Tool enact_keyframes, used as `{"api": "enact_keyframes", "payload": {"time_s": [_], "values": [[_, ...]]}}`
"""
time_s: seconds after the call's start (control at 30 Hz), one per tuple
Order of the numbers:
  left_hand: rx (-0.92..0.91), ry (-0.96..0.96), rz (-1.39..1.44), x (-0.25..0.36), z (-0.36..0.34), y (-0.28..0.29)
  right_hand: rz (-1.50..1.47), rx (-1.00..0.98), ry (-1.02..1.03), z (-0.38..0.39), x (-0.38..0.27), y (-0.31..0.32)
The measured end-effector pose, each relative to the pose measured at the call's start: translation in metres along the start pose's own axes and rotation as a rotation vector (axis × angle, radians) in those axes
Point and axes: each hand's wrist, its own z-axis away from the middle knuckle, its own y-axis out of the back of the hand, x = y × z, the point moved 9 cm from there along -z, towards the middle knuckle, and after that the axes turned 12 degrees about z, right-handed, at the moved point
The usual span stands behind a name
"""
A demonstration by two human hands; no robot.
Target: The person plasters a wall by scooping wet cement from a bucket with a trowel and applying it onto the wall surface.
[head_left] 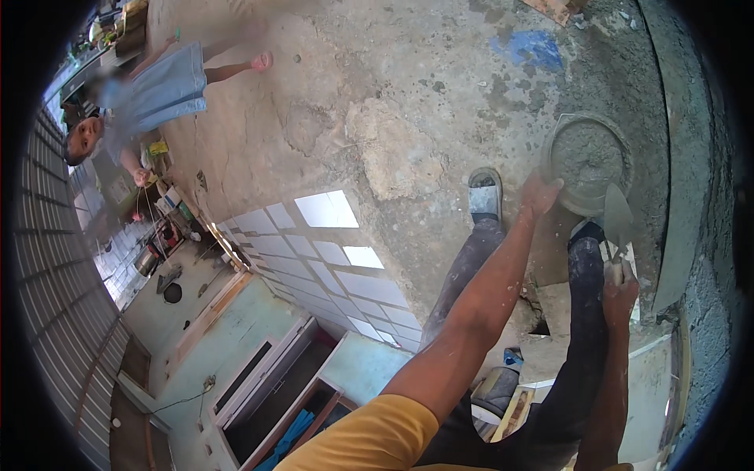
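Observation:
A round grey bucket (583, 118) stands on the concrete floor and contains wet grey mortar (591, 153). My left hand (540, 194) is closed on the bucket's left rim, with the thumb over the edge. My right hand (620, 294) grips the handle of a pointed trowel (618, 213). The trowel's grey-smeared blade points away from me and lies by the bucket's near right rim. White broken pieces (635, 276), perhaps tile, show beside my right hand.
My sandalled feet (484, 196) are close to the bucket. A rough grey wall (711, 204) runs along the right. White tiles (326, 209) cover a surface to the left. Another person in a blue dress (169, 88) stands at upper left, holding thin string. Nearer is a pale green wall (271, 322) with a window.

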Motion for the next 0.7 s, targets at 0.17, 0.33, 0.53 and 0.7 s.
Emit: {"api": "enact_keyframes", "payload": {"time_s": [0.17,0.33,0.53,0.7], "values": [[-0.05,0.132,-0.04,-0.005,-0.019,-0.009,-0.364,-0.173,-0.273,0.01,0.005,-0.046],[-0.207,0.116,-0.044,0.014,-0.007,-0.035,-0.5,-0.035,-0.387,0.008,0.042,-0.041],[-0.141,0.012,0.163,0.041,0.011,-0.048,-0.723,-0.017,-0.536,0.006,0.048,-0.032],[-0.113,0.089,0.213,0.051,0.034,-0.085,-0.134,0.222,-0.244,0.007,0.075,0.015]]}}
